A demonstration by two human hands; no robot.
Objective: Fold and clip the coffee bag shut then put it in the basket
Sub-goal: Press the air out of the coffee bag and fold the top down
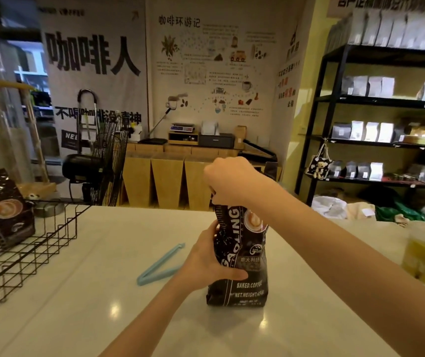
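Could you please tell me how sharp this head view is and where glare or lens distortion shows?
Head view: the black printed coffee bag held by the left hand and right hand is sharp; soft glare spots sit on the glossy white table; the black metal shelf leans from wide-angle distortion; the clear plastic cup of greenish drink at the edge is blurred.

I see a white counter (296, 292) carrying an upright black coffee bag (239, 269). Left of the bag lies an open blue clip (159, 266); farther left stands a wire basket (26, 253); right, a drink cup (422, 256).
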